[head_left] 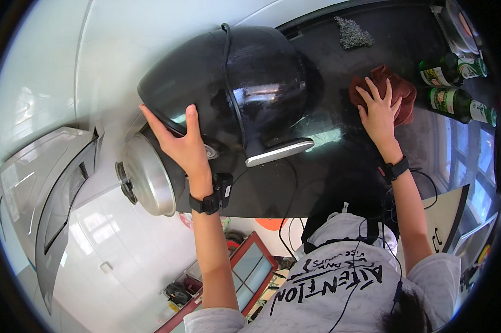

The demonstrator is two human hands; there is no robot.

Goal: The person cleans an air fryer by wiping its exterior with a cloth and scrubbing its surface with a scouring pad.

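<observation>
A large glossy black rounded appliance [259, 75] is tilted up near the white wall, a black cord across its body and a silver-edged part at its lower side. My left hand [184, 145] is at its lower left edge, thumb and forefinger spread against it; the other fingers are hidden. My right hand [379, 112] lies palm down, fingers spread, on a crumpled brown-red cloth [406, 98] on the black countertop [259, 191]. Both wrists wear black straps. Above the cloth sits a grey mesh scouring pad [354, 35].
Two green glass bottles [450, 102] lie at the right, beyond the cloth. A lidded metal pot [146, 179] stands left of my left forearm. A range hood [63, 183] is at the far left. Cables hang by the counter's front edge; a red-framed cabinet [254, 266] is below.
</observation>
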